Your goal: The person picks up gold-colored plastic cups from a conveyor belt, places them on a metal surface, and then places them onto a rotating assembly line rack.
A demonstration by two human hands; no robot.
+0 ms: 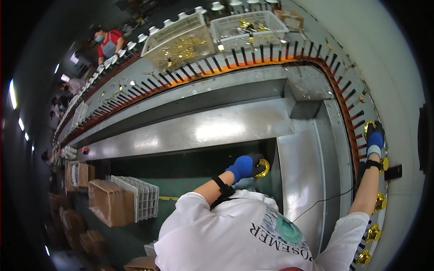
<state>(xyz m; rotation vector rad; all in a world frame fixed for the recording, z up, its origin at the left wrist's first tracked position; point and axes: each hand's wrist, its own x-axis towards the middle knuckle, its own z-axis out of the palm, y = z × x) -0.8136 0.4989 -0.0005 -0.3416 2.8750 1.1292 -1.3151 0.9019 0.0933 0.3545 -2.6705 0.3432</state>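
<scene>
Left hand (243,167), blue/black glove: fingers closed on the rim of a round gold piece (263,169), held in front of the body, off the inner edge of the table (235,81). Right hand (375,137), same glove: fingers curled over a second gold piece (369,129) at the table's right edge, beside the track of black pegs (262,53). Can't tell if that one is seated on a peg. More gold cups (379,202) sit along the same right edge, nearer the person. Far edge: beige crate (178,44) and white crate (247,34) with gold and clear bits, cardboard box (289,21) at the far right corner. Co-worker (110,44) in red sleeves past the far edge, left side.
</scene>
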